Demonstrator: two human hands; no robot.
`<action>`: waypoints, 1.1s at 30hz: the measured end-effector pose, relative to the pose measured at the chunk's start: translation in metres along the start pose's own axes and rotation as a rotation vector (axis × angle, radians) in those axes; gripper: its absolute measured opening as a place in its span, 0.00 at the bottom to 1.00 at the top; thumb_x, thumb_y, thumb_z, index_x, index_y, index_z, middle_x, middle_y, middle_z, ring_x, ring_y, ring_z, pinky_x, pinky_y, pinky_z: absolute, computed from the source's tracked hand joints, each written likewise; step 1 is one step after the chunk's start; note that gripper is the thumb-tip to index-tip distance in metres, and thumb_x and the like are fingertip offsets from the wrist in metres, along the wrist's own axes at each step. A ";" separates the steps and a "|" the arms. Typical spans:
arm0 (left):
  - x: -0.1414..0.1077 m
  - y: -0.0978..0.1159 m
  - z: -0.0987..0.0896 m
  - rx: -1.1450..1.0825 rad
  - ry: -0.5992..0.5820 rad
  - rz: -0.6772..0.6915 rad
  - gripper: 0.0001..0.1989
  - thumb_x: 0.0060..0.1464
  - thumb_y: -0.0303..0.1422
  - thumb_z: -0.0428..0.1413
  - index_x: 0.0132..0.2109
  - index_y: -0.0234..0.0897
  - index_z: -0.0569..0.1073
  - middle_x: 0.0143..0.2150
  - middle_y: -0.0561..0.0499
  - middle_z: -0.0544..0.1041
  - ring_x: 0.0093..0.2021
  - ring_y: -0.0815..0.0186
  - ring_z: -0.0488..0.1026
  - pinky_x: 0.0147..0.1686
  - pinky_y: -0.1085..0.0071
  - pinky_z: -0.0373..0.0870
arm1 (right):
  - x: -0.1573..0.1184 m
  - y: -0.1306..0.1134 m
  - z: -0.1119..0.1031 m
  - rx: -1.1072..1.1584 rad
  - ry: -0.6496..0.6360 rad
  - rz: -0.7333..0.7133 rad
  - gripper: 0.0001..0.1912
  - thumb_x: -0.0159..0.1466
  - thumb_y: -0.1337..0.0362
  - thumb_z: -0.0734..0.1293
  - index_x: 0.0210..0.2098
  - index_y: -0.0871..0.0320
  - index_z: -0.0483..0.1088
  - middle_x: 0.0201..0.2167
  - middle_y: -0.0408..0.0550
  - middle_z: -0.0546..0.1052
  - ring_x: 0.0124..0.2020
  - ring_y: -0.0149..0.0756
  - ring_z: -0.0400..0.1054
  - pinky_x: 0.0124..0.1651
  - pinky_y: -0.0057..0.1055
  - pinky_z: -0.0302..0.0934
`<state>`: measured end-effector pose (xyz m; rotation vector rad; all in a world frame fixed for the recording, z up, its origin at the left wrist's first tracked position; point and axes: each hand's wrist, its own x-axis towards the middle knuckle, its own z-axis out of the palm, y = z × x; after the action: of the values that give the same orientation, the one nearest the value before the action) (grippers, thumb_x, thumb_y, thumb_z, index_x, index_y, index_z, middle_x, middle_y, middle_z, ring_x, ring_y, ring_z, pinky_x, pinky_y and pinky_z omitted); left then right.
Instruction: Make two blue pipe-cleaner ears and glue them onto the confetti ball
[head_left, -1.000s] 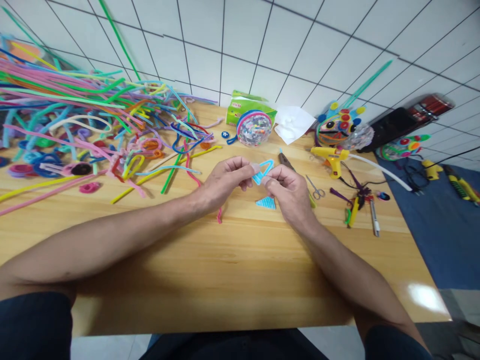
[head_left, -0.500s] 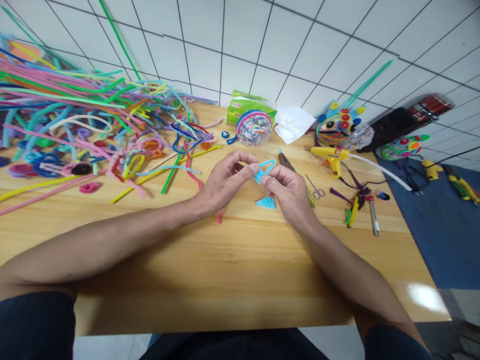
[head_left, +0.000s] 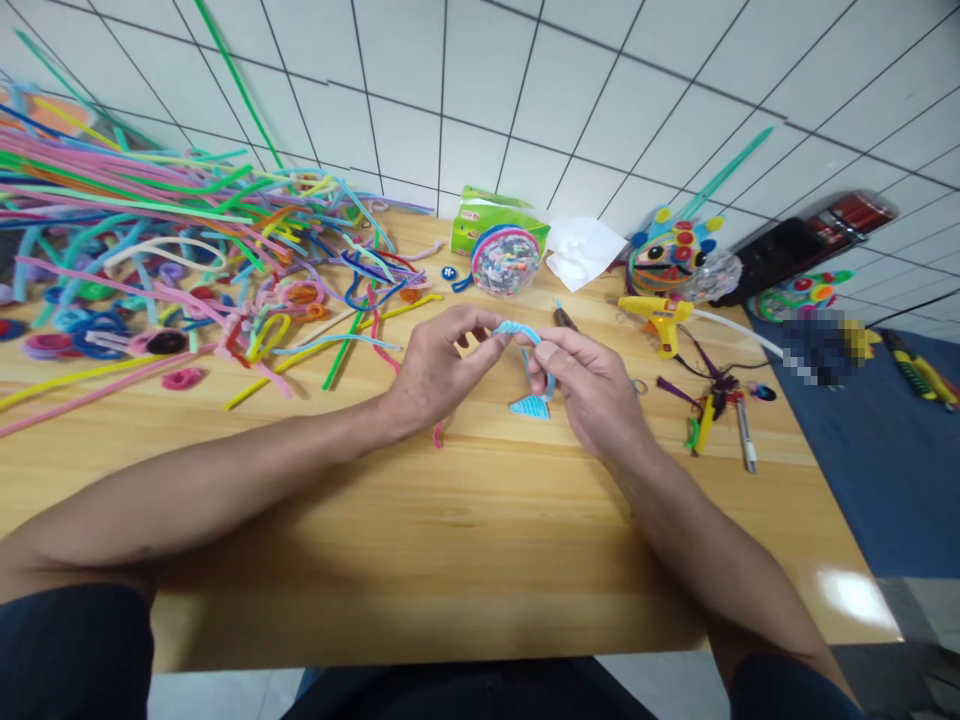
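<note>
A light blue pipe cleaner point(head_left: 527, 332) arches between my two hands above the table. My left hand point(head_left: 448, 368) pinches its coiled end between thumb and fingers. My right hand point(head_left: 589, 385) grips the other part, with a short stretch hanging below the fingers. Just under the hands lies a light blue triangle point(head_left: 530, 407) of folded pipe cleaner, flat on the wood. A red pipe cleaner point(head_left: 383, 352) passes beneath my left hand and shows again by the wrist.
At left is a big heap of coloured pipe cleaners point(head_left: 150, 200). Behind my hands stand a clear ball with colourful filling point(head_left: 506, 262), a green packet point(head_left: 469, 220) and white paper point(head_left: 583, 250). To the right lie a yellow glue gun point(head_left: 660, 318), a cutter knife point(head_left: 746, 435) and a decorated mask-like figure point(head_left: 667, 255).
The light blue pipe cleaner has turned from a narrow loop with a folded end into an open arch. My right hand has shifted slightly and now covers most of the scissors.
</note>
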<state>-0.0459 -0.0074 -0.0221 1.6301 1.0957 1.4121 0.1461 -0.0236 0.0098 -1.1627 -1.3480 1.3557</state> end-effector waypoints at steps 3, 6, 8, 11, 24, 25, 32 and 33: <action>-0.002 0.000 0.004 -0.222 -0.039 -0.177 0.14 0.59 0.46 0.69 0.39 0.40 0.85 0.37 0.48 0.85 0.36 0.64 0.77 0.41 0.67 0.73 | 0.000 -0.001 0.002 0.038 0.043 0.022 0.15 0.59 0.50 0.79 0.33 0.54 0.77 0.26 0.39 0.76 0.25 0.28 0.67 0.30 0.29 0.65; -0.002 -0.002 0.006 -0.365 -0.063 -0.286 0.19 0.52 0.49 0.74 0.38 0.38 0.85 0.37 0.48 0.86 0.37 0.65 0.78 0.42 0.68 0.75 | 0.001 0.004 0.004 0.049 0.072 0.042 0.17 0.57 0.49 0.80 0.32 0.54 0.76 0.25 0.40 0.77 0.24 0.28 0.67 0.29 0.29 0.66; -0.002 -0.001 0.007 -0.401 -0.073 -0.318 0.20 0.49 0.50 0.75 0.36 0.37 0.85 0.37 0.49 0.86 0.36 0.65 0.78 0.41 0.69 0.75 | 0.001 0.007 0.005 0.021 0.077 0.024 0.16 0.57 0.50 0.80 0.32 0.54 0.77 0.25 0.40 0.78 0.24 0.28 0.68 0.29 0.28 0.67; 0.000 0.003 0.006 -0.397 -0.094 -0.313 0.20 0.49 0.50 0.75 0.34 0.38 0.85 0.36 0.49 0.86 0.37 0.64 0.78 0.43 0.68 0.76 | 0.001 0.011 0.005 -0.046 0.080 -0.024 0.14 0.59 0.52 0.79 0.32 0.55 0.79 0.24 0.39 0.77 0.23 0.28 0.68 0.28 0.28 0.66; 0.000 0.000 0.002 -0.300 -0.120 -0.395 0.15 0.55 0.46 0.69 0.32 0.39 0.84 0.30 0.51 0.80 0.33 0.66 0.72 0.38 0.68 0.70 | 0.000 0.014 0.003 -0.275 0.142 -0.240 0.09 0.65 0.59 0.74 0.44 0.54 0.79 0.23 0.36 0.75 0.23 0.28 0.66 0.27 0.28 0.59; 0.000 0.000 0.002 -0.313 -0.130 -0.414 0.15 0.55 0.47 0.70 0.32 0.39 0.85 0.30 0.50 0.81 0.33 0.65 0.73 0.38 0.68 0.70 | 0.000 0.014 0.003 -0.314 0.154 -0.268 0.08 0.66 0.60 0.74 0.44 0.54 0.80 0.24 0.37 0.76 0.23 0.28 0.65 0.27 0.28 0.58; 0.000 -0.003 0.003 -0.383 -0.170 -0.460 0.16 0.54 0.48 0.71 0.34 0.39 0.85 0.32 0.50 0.81 0.34 0.66 0.73 0.38 0.68 0.70 | -0.003 0.017 0.003 -0.566 0.189 -0.472 0.08 0.70 0.64 0.71 0.44 0.53 0.85 0.30 0.41 0.85 0.27 0.30 0.71 0.33 0.31 0.65; -0.001 -0.004 0.003 -0.393 -0.169 -0.461 0.16 0.53 0.48 0.71 0.34 0.39 0.85 0.32 0.50 0.81 0.34 0.66 0.73 0.38 0.69 0.70 | -0.003 0.018 0.003 -0.593 0.190 -0.496 0.09 0.70 0.65 0.70 0.44 0.52 0.85 0.31 0.42 0.86 0.28 0.31 0.72 0.34 0.31 0.66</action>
<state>-0.0435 -0.0063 -0.0265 1.1061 0.9466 1.0785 0.1446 -0.0277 -0.0076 -1.1786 -1.8038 0.4877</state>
